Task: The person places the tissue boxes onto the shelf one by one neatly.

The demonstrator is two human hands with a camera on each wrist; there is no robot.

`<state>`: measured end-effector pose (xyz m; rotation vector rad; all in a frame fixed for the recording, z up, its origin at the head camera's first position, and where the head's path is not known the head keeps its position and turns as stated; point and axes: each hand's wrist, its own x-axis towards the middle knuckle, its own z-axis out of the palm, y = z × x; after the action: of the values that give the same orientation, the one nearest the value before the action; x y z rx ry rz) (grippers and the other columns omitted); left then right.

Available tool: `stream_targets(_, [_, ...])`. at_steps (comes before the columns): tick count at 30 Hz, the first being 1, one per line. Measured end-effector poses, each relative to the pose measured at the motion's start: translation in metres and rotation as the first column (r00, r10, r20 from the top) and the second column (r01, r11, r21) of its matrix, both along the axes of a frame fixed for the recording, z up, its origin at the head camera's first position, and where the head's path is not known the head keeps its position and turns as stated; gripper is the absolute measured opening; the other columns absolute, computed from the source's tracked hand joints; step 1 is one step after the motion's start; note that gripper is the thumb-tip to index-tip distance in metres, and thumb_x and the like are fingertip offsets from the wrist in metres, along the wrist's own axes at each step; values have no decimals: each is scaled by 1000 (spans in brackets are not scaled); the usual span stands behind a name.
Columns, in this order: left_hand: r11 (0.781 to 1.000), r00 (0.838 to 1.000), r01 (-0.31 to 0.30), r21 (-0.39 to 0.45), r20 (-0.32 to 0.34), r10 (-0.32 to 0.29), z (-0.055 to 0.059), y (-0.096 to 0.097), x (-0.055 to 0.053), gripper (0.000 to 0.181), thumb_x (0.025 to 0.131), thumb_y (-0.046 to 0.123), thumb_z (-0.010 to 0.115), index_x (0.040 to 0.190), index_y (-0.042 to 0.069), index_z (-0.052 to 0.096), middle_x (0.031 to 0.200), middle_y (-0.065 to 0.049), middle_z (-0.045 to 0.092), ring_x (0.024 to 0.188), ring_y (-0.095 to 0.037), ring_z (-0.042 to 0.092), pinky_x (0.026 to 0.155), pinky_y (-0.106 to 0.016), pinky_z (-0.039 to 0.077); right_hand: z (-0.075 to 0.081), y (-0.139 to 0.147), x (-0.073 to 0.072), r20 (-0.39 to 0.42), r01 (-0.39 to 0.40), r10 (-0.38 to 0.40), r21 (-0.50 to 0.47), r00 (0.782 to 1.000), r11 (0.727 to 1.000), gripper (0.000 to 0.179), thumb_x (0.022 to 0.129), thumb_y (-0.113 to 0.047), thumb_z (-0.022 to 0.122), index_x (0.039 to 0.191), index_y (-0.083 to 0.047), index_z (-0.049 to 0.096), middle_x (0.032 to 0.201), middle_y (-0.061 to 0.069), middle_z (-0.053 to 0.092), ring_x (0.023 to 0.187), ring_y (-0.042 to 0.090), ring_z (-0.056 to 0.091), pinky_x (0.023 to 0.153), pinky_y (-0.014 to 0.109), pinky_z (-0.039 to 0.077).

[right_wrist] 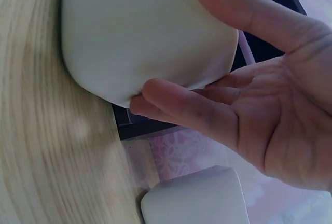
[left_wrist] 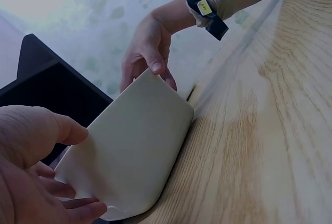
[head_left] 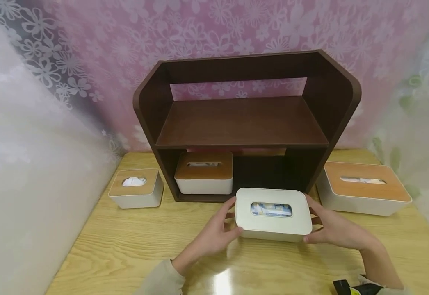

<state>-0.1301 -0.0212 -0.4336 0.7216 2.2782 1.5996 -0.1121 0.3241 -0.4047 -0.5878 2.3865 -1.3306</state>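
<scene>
A white tissue box (head_left: 273, 227) with an oval slot in its lid is held between both hands, just in front of the brown shelf's lower opening. Blue and white patterned contents show through the slot. At its left end my left hand (head_left: 214, 235) grips it, thumb at the front and fingers along the side. My right hand (head_left: 338, 229) holds the opposite end in the same way. The left wrist view shows the box's plain front face (left_wrist: 135, 136) close to the tabletop; whether its whole base touches the wood cannot be told.
A dark brown two-tier shelf (head_left: 242, 123) stands against the pink flowered wall. Inside its lower tier, at left, is a wood-lidded tissue box (head_left: 205, 186). A small wood-lidded box (head_left: 135, 200) stands left of the shelf, a larger one (head_left: 366, 203) right of it.
</scene>
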Motion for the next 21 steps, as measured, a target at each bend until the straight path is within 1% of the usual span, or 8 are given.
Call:
stream_targets(3, [1000, 1000, -28, 10, -6, 28, -1, -1, -3, 78, 94, 15, 66, 158, 16, 22, 155, -9, 36, 131, -32, 49, 99, -42, 49, -1, -3, -4, -12, 31, -31, 5, 999, 999, 112, 81, -19, 82, 160, -15, 3, 148, 27, 33, 113, 37, 61, 77, 29, 55])
stream_targets(6, [999, 999, -41, 9, -12, 41, -1, 1, -7, 77, 94, 15, 67, 158, 17, 23, 155, -8, 38, 132, -30, 49, 100, -42, 49, -4, -4, -6, -18, 64, -65, -18, 998, 998, 113, 81, -17, 82, 161, -14, 2, 152, 27, 29, 117, 47, 56, 78, 29, 56])
stream_targets(8, [999, 999, -42, 7, -21, 42, -1, 2, -9, 77, 94, 16, 67, 158, 17, 23, 154, -7, 38, 132, -30, 49, 100, -42, 48, -5, -3, -6, -37, 75, -76, -38, 996, 996, 112, 81, -14, 82, 161, -13, 2, 152, 27, 28, 118, 47, 55, 78, 30, 56])
stream_targets(11, [999, 999, -41, -1, -17, 41, -2, 3, -12, 76, 95, 18, 66, 158, 19, 23, 154, -7, 39, 133, -28, 48, 101, -41, 48, -6, -2, -6, -57, 90, -93, -53, 994, 995, 112, 81, -13, 82, 161, -15, 3, 154, 24, 26, 123, 40, 53, 79, 29, 56])
stream_targets(14, [999, 999, -52, -5, -7, 52, -3, 2, -13, 76, 95, 18, 66, 158, 18, 23, 154, -7, 38, 134, -28, 47, 101, -42, 48, -8, -4, -9, -76, 85, -89, -58, 993, 995, 111, 82, -13, 81, 161, -16, 4, 156, 22, 23, 125, 38, 51, 81, 27, 55])
stream_targets(15, [998, 998, -59, -4, -5, 59, -3, 1, -13, 76, 95, 18, 66, 158, 18, 23, 154, -7, 38, 134, -29, 47, 101, -42, 48, -9, -5, -10, -80, 86, -90, -60, 993, 995, 110, 82, -13, 81, 161, -16, 4, 157, 21, 22, 126, 39, 50, 82, 27, 55])
stream_targets(18, [997, 997, -78, 0, -10, 78, -5, 0, -14, 75, 95, 18, 67, 157, 18, 25, 154, -9, 38, 131, -30, 49, 100, -45, 49, -11, -6, -13, -92, 80, -85, -59, 992, 995, 110, 83, -13, 81, 161, -15, 4, 158, 23, 21, 125, 49, 47, 82, 27, 55])
stream_targets(21, [995, 995, -94, -17, -25, 93, -6, -2, -16, 70, 96, 23, 66, 156, 17, 29, 151, -9, 42, 125, -30, 54, 96, -44, 50, -14, -6, -16, -93, 108, -113, -55, 989, 993, 110, 82, -15, 82, 161, -16, 6, 156, 22, 25, 123, 49, 50, 80, 28, 55])
